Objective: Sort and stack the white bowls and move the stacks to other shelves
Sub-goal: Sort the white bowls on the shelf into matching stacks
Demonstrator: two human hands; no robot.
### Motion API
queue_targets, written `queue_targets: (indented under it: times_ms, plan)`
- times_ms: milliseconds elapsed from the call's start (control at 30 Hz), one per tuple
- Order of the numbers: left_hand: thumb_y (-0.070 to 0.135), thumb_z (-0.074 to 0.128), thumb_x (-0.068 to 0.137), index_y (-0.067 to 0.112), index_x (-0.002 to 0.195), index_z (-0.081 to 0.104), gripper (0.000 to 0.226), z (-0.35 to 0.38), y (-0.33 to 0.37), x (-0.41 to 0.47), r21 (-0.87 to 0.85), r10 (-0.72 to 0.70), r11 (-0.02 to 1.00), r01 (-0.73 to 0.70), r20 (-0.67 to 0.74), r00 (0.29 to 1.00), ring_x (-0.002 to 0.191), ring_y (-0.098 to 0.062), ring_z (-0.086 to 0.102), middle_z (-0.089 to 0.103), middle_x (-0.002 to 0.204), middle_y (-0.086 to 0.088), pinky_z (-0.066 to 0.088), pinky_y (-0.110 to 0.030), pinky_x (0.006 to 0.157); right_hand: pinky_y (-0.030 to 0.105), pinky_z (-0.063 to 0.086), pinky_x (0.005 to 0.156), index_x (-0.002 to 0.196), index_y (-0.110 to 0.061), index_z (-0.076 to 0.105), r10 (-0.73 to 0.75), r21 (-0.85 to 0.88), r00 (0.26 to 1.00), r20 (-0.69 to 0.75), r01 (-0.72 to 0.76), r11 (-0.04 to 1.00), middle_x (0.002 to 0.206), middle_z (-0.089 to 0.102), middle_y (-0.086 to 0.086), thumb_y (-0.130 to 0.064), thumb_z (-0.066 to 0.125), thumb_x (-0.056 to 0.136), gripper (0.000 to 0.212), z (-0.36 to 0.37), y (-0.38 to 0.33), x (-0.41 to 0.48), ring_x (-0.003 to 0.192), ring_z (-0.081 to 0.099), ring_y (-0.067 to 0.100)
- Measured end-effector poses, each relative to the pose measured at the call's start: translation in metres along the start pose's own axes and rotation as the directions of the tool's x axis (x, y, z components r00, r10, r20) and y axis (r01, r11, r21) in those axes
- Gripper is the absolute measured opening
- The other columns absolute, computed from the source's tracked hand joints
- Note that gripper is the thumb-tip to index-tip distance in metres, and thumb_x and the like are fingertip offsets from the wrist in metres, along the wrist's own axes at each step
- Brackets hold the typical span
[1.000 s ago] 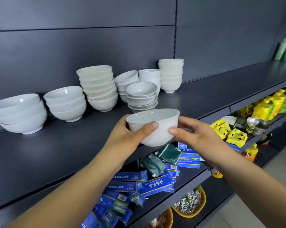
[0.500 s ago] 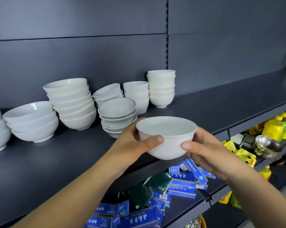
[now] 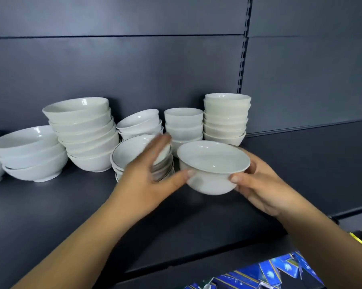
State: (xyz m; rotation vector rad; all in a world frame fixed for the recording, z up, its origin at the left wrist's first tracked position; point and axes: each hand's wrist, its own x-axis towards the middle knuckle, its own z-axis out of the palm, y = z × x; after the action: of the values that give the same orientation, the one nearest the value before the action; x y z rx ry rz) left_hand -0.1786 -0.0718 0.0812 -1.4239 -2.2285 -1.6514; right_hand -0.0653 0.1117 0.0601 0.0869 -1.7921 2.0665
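cradling a single white bowl (image 3: 213,166) above the dark shelf (image 3: 51,215), the right hand (image 3: 257,184) grips its near-right wall. left hand (image 3: 149,180) spread loose, thumb alone touching — apparently freeing itself. stacks (image 3: 83,132) stand behind — judged a size comparison.

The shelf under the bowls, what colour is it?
Dark grey shelf, best seen in the head view.

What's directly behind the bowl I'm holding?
Behind the held bowl stand two stacks of small bowls. Their lowest bowls are partly hidden by it.
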Motion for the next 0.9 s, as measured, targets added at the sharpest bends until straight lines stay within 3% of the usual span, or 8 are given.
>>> queue_targets:
  times_ms: [100,200,333,400,467,567,733,900]
  plan:
    - [0.068,0.062,0.046,0.045,0.129,0.022,0.095,-0.009,-0.017,-0.006,0.138,-0.007,0.990,0.041,-0.240,0.971,0.128,0.022,0.014,0.018,0.133,0.037,0.014,0.002,0.102,0.019,0.052,0.077,0.113,-0.024,0.058,-0.002,-0.100,1.000,-0.020,0.000,0.995,0.109,0.070,-0.006,-0.042,0.090,0.031,0.090,-0.014,0.005,0.015,0.105,0.063,0.011]
    - [0.062,0.078,0.034,0.028,0.145,-0.004,0.142,-0.008,-0.038,-0.013,-0.074,-0.335,0.942,0.327,-0.265,0.904,0.130,0.008,0.017,0.013,0.150,0.016,0.019,-0.021,0.111,0.022,0.052,0.081,0.119,-0.025,0.054,0.040,-0.204,0.998,-0.044,-0.048,0.978,0.115,0.066,-0.004,-0.032,0.087,0.033,0.092,-0.024,0.011,0.030,0.110,0.060,0.011]
    - [0.028,0.089,0.047,0.022,0.143,-0.018,0.144,0.003,-0.059,-0.019,-0.138,-0.420,0.907,0.397,-0.274,0.865,0.130,-0.001,0.021,0.013,0.145,0.013,0.023,-0.026,0.108,0.019,0.053,0.078,0.107,-0.030,0.055,0.084,-0.194,0.993,-0.078,-0.098,0.976,0.108,0.064,-0.009,-0.014,0.083,0.045,0.070,-0.031,0.025,0.042,0.105,0.060,0.008]
    - [0.026,0.088,0.049,0.019,0.144,-0.015,0.140,0.006,-0.063,-0.016,-0.111,-0.438,0.899,0.424,-0.263,0.860,0.129,-0.003,0.026,0.019,0.142,0.013,0.025,-0.023,0.107,0.022,0.053,0.081,0.104,-0.028,0.055,0.106,-0.152,0.991,-0.086,-0.118,0.981,0.106,0.063,-0.008,-0.004,0.081,0.058,0.058,-0.036,0.033,0.045,0.104,0.059,0.009]
    - [0.020,0.087,0.054,0.015,0.145,-0.005,0.130,0.005,-0.065,-0.012,-0.117,-0.440,0.898,0.425,-0.256,0.861,0.122,-0.001,0.031,0.026,0.139,0.011,0.029,-0.006,0.094,0.023,0.052,0.082,0.101,-0.025,0.055,0.145,-0.090,0.986,-0.081,-0.152,0.984,0.103,0.064,-0.007,-0.003,0.069,0.072,0.039,-0.037,0.037,0.046,0.098,0.060,0.009]
    - [0.040,0.084,0.038,0.017,0.141,0.019,0.124,0.000,-0.073,-0.010,-0.053,-0.364,0.930,0.363,-0.259,0.895,0.119,0.000,0.045,0.041,0.138,0.010,0.037,0.002,0.085,0.019,0.055,0.072,0.096,-0.022,0.057,0.245,0.052,0.967,-0.064,-0.242,0.969,0.096,0.066,-0.008,-0.012,0.058,0.082,0.017,-0.037,0.041,0.046,0.089,0.061,0.004]
    - [0.045,0.079,0.040,0.030,0.120,0.043,0.090,0.001,-0.071,-0.013,-0.002,-0.322,0.942,0.335,-0.290,0.901,0.106,0.014,0.052,0.056,0.118,0.016,0.040,-0.004,0.089,0.028,0.056,0.076,0.098,-0.022,0.058,0.326,0.159,0.940,-0.103,-0.308,0.938,0.098,0.067,-0.003,-0.036,0.055,0.078,0.024,-0.037,0.039,0.044,0.093,0.062,0.010]
    - [0.037,0.083,0.043,0.028,0.124,0.040,0.092,0.002,-0.071,-0.017,0.007,-0.339,0.933,0.360,-0.312,0.887,0.101,0.018,0.052,0.056,0.117,0.019,0.040,0.002,0.079,0.030,0.053,0.077,0.092,-0.024,0.059,0.321,0.185,0.933,-0.165,-0.290,0.939,0.091,0.067,-0.007,-0.036,0.052,0.087,0.015,-0.040,0.039,0.041,0.089,0.063,0.008]
